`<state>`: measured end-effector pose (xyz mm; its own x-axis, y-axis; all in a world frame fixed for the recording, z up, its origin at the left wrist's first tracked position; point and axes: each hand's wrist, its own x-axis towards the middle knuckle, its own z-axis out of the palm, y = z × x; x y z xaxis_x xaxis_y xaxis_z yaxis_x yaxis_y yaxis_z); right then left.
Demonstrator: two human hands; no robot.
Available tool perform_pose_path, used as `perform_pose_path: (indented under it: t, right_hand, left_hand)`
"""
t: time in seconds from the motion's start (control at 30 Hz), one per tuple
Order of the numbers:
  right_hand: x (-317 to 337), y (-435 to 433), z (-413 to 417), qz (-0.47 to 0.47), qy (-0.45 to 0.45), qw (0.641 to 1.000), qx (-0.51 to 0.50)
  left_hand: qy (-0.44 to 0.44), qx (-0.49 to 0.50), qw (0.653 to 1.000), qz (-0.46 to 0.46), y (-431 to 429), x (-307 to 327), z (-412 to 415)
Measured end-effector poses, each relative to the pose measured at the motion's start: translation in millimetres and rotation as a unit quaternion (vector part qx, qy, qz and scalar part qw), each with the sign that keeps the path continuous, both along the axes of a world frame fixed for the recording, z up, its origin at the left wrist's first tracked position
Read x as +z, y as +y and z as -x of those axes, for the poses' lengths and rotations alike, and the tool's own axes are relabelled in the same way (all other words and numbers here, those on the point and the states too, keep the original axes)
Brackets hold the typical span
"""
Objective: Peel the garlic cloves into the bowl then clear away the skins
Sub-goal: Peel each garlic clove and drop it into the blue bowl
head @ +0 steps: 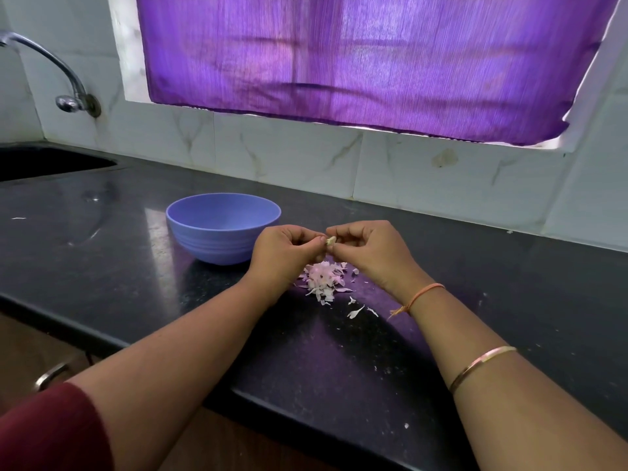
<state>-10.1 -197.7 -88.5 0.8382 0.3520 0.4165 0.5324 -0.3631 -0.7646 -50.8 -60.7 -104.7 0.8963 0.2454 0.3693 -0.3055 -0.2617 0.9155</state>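
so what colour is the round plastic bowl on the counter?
The round plastic bowl is periwinkle blue; the head view shows it clearly.

Glossy dark stone counter (509, 300), matt plastic bowl (217, 239), papery skins (323, 280), chrome tap (68, 79)

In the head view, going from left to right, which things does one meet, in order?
In order: tap → bowl → left hand → clove → right hand.

Bowl (223, 228) on counter (136, 266), left of hands; skin pile (323, 278) below hands; sink (51, 161) far left.
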Motion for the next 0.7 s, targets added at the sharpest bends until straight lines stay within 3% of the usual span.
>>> perform_pose_path:
  t: [0.17,0.53,0.7]
  right_hand:
    - [0,0,1,0.023,-0.029,0.999,-0.013]
    - [10,-11,5,0.004,0.025,0.999,0.028]
    - [11,-14,8,-0.086,0.101,0.988,0.075]
  left_hand:
    - [0.001,0.003,1.0,-0.017,-2,1,1]
    - [0.01,0.054,0.998,-0.04,-1,-2,-5]
    - [0.022,0.075,0.996,-0.049,0,-5,-8]
